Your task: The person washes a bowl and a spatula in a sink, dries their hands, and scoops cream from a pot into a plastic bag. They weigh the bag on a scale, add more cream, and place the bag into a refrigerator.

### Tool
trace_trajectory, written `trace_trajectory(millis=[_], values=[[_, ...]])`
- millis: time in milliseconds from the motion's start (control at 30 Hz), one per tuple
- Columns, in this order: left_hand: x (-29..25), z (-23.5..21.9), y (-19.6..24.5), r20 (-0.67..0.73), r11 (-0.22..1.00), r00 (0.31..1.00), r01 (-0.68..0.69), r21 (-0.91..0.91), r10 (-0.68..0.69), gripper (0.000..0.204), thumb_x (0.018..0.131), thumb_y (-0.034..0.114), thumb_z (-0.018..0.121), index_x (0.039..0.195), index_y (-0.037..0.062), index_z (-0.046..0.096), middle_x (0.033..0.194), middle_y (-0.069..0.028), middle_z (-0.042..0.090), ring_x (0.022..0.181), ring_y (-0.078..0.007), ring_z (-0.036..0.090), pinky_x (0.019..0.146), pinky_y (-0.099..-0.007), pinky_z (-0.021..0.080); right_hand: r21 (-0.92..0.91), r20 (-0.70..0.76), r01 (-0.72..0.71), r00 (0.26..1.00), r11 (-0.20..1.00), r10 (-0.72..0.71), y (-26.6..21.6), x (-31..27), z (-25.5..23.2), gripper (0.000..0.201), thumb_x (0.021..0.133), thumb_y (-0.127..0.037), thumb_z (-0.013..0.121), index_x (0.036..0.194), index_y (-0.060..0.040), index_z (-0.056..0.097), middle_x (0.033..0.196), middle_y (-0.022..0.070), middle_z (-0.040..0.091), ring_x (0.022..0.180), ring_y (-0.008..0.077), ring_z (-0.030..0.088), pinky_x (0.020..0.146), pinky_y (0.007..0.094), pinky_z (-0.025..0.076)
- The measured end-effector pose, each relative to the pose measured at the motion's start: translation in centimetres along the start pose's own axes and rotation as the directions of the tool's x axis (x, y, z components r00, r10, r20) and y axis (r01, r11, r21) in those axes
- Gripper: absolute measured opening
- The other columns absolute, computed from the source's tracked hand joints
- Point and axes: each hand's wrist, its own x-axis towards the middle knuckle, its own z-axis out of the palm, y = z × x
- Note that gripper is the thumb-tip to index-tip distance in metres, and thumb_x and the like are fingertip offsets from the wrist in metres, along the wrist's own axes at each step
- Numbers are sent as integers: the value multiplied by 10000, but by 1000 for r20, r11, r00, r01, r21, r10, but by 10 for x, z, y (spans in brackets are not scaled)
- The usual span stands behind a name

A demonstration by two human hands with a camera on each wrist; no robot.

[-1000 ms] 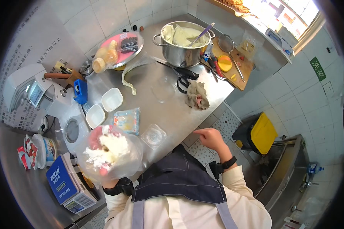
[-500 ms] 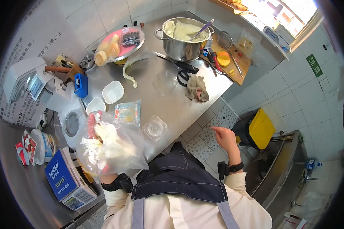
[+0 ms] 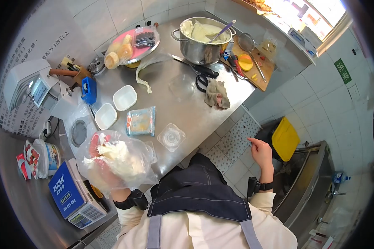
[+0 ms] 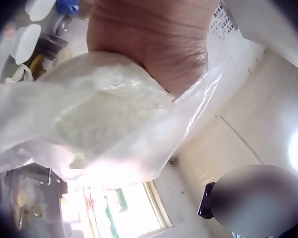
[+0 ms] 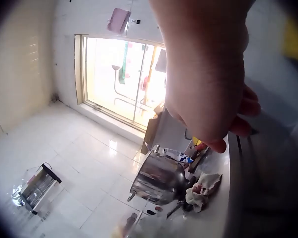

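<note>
A clear plastic bag [image 3: 124,164] with white cream in it hangs over the near left of the metal table, and my left hand [image 3: 105,171] grips it, reddish fingers showing through the film. In the left wrist view the bag [image 4: 104,109] spreads beside the palm [image 4: 149,42], and its fingers are hidden. My right hand [image 3: 262,152] hangs in the air past the table's edge, index finger extended and nothing held. The right wrist view shows that hand's [image 5: 213,94] other fingers loosely bent. A packet [image 3: 140,121] and a clear lid [image 3: 171,137] lie near the bag.
White tubs [image 3: 125,98], a scissors-and-knife group [image 3: 201,74] and a cloth [image 3: 216,94] lie across the metal table [image 3: 158,103]. A pot of cream [image 3: 201,50] stands at the back. A scale [image 3: 81,211] is at the left; a yellow-lidded bin [image 3: 285,139] stands right.
My right hand has moved to the right, away from the table. The bag in my left hand has tilted and changed shape, its cream now gathered more to one side.
</note>
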Motion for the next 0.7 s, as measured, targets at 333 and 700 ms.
trace_trajectory(millis=[333, 700], values=[[22, 32, -29, -129, 974, 992, 16, 228, 14, 802, 735, 595, 577, 1280, 51, 354, 1066, -133, 531, 961, -206, 533, 832, -331, 471, -4, -8, 146, 989, 989, -146, 36, 117, -22, 245, 765, -37, 515, 967, -106, 635, 751, 123, 598, 666, 291, 581, 592, 349, 460], [43, 140, -90, -33, 980, 988, -144, 141, 150, 811, 703, 491, 667, 1300, 56, 331, 1090, -126, 529, 965, -221, 542, 809, -354, 493, -291, -284, 672, 619, 681, -732, -22, 399, -96, 565, 743, -116, 594, 1279, -176, 426, 1200, 136, 440, 1099, 317, 406, 948, 395, 341]])
